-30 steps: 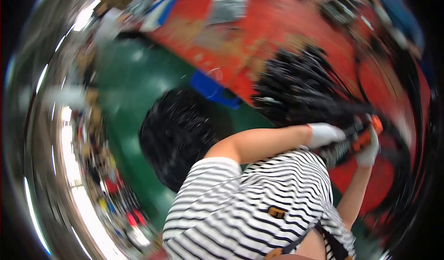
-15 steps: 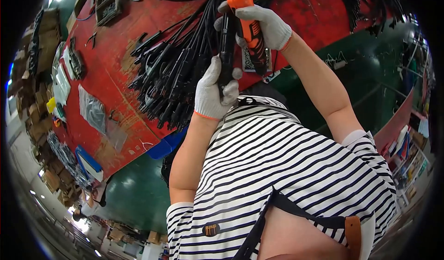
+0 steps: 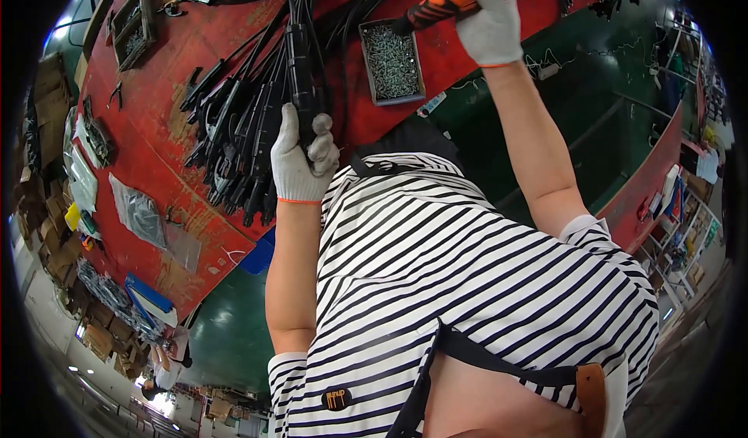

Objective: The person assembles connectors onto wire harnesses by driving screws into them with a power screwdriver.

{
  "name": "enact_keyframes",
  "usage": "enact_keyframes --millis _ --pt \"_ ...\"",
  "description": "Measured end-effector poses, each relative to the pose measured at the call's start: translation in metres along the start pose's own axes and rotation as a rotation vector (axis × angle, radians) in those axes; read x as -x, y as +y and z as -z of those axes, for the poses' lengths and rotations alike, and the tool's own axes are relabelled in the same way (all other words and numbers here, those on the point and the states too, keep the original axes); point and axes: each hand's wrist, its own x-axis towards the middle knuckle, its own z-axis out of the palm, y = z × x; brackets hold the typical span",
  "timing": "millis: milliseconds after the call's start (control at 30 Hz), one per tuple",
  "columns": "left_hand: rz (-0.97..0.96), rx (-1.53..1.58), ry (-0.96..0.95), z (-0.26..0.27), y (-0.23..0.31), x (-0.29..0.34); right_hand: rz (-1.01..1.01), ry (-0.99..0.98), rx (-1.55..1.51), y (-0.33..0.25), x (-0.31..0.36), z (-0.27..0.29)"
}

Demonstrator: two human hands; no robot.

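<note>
Left hand: we see our left hand [image 3: 302, 154], in a pale glove with an orange edge, grasping the near end of a black tube, thumb on the left and curled fingers on the right.
Black tube: the tube [image 3: 297, 56] lies over the red table, pointing away from us toward the far side, beside the right edge of a heap of black parts.
Right hand: we have our right hand [image 3: 491, 29], gloved too, clenched round an orange and black power screwdriver, farther from our body than the left.
Power screwdriver: we hold the screwdriver [image 3: 446, 6] tilted, its black nose pointing left and down over the far edge of the screw box; we cannot tell whether the nose touches anything.
Screw box: the open box [image 3: 421, 93] of small silvery screws [image 3: 392, 63] sits near the table's near edge, right of the tube.
Heap: we see the black parts [image 3: 238, 138] with their cables [image 3: 315, 6] spread just left of our left hand.
Red table: on the table [image 3: 175, 64], at the far left, are a wooden tray [image 3: 119, 46] and pliers [image 3: 116, 95]; nearer on the left lies a clear plastic bag [image 3: 140, 212].
</note>
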Motion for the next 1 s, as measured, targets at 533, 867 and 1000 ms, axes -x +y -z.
enact_keyframes --millis 533,867,1000 --pt "-0.079 -0.069 0.157 -0.005 -0.004 -0.005 0.002 0.215 0.066 0.089 0.031 0.060" --pt "-0.097 -0.025 0.101 0.006 -0.004 -0.006 -0.049 0.194 0.070 0.098 0.032 0.055" --pt "-0.119 -0.038 0.132 0.003 -0.006 -0.007 -0.029 0.140 0.097 0.100 0.035 0.062"
